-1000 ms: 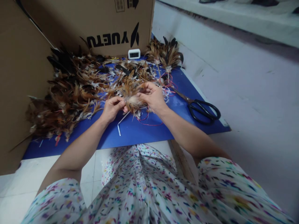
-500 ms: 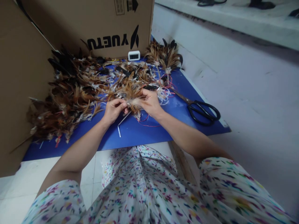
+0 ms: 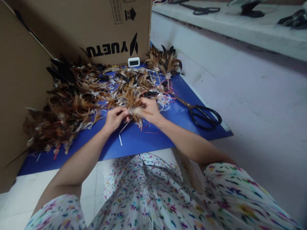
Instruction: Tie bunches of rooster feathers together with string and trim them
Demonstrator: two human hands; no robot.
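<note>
Between my hands is a bunch of brown feathers (image 3: 137, 112) with pale, fluffy bases. My left hand (image 3: 115, 118) pinches it at the base, thumb against fingers. From under that grip a thin white strip (image 3: 120, 138) hangs down, bent near its end. My right hand (image 3: 149, 110) is closed on the feathers' right side; its fingertips are partly hidden among them. Loose brown and black feathers (image 3: 72, 105) are heaped to the left and behind. Red string (image 3: 148, 131) lies on the blue table top (image 3: 144, 143) just below the hands.
Black-handled scissors (image 3: 203, 117) lie at the right edge. Two finished-looking feather bundles on sticks (image 3: 168, 64) rest at the back right. A small white digital clock (image 3: 133, 62) stands before a cardboard box (image 3: 72, 28). More scissors (image 3: 201, 10) are on the ledge along the wall.
The camera view has tilted up slightly, showing more of the ledge. Both hands keep their hold on the feathers, with only slight shifts of the fingers.
</note>
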